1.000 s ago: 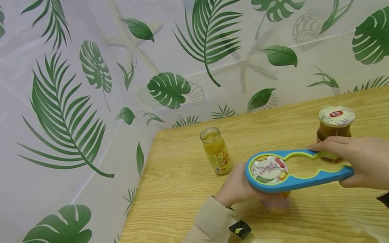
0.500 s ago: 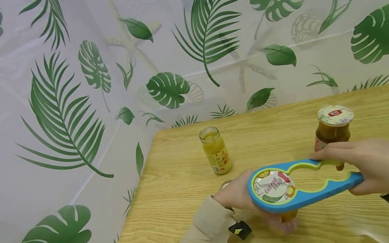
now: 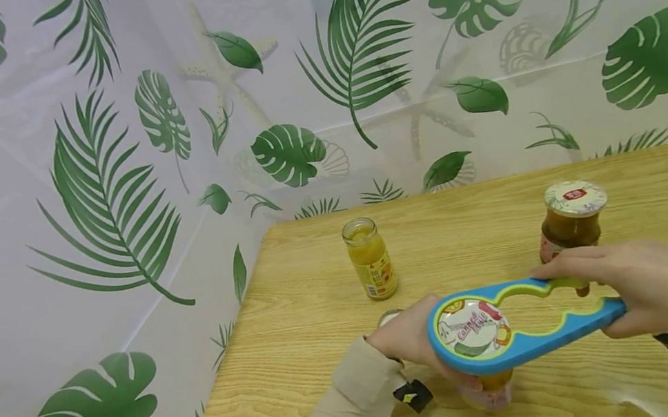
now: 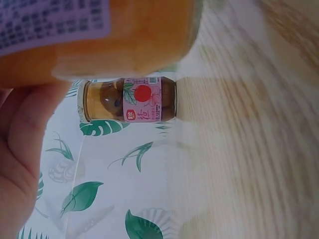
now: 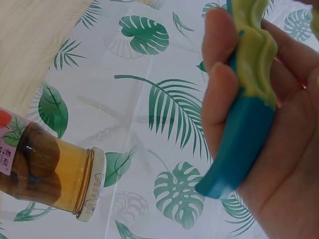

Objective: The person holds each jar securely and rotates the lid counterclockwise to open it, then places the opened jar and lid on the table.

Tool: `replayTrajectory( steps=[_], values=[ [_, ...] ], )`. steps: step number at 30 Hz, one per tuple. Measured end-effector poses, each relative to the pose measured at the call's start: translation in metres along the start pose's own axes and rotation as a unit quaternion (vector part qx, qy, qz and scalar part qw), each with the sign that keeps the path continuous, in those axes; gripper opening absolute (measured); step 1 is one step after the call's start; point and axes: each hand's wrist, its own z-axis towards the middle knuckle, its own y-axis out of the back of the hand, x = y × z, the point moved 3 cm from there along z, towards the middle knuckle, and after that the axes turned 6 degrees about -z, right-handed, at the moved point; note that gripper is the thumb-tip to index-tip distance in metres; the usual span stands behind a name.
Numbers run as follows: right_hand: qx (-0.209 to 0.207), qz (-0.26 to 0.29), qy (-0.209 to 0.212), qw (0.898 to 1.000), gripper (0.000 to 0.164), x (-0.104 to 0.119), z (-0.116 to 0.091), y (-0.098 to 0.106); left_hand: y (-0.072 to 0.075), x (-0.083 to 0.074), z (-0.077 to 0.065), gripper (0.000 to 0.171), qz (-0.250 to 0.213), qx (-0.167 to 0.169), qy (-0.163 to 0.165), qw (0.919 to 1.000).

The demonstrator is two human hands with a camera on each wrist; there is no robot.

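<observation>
Jar opener [image 3: 544, 344] sits between the hands, its ring around the patterned lid [image 3: 474, 329] of the held jar [image 4: 139, 50]. Right hand [image 3: 644, 288] has fingers wrapped round the handle end, likely for leverage; left hand [image 3: 412, 334] grasps the jar body, presumably against spinning. Base touching bench [image 3: 294, 290]? Cannot tell. Uncapped yellow jar [image 3: 372, 266] stands toward the back left corner; capped brown jar [image 3: 574, 224], just beyond the right hand, probably limits a far-side swing. Bare wood nearside.

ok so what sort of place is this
Probably a staged indoor corner: leaf-printed sheeting behind and left of a wood-grain table with an open yellow jar on it.
</observation>
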Motion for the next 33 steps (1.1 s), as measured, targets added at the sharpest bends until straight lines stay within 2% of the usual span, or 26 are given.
replayTrajectory(
  steps=[10, 17, 21, 27, 33],
  values=[
    [-0.02, -0.004, 0.009, 1.0, 0.072, -0.002, -0.001, 0.0, -0.001, 0.005, 0.001, 0.065, -0.008, -0.011, -0.003, 0.9999],
    [-0.01, 0.0, 0.002, 1.0, 0.072, -0.003, -0.001, 0.0, 0.002, 0.018, 0.004, 0.067, 0.04, -0.015, 0.006, 0.9991],
    [-0.018, -0.006, 0.008, 1.0, 0.071, -0.002, -0.001, 0.001, 0.003, 0.023, 0.004, 0.067, 0.042, -0.016, 0.01, 0.9989],
    [-0.013, -0.003, 0.004, 1.0, 0.072, -0.002, -0.001, 0.0, 0.001, 0.009, 0.003, 0.068, 0.022, -0.016, -0.003, 0.9996],
    [-0.042, 0.009, 0.025, 0.999, 0.074, -0.006, -0.002, 0.001, 0.0, -0.004, 0.005, 0.077, 0.008, -0.032, -0.034, 0.9989]
  ],
)
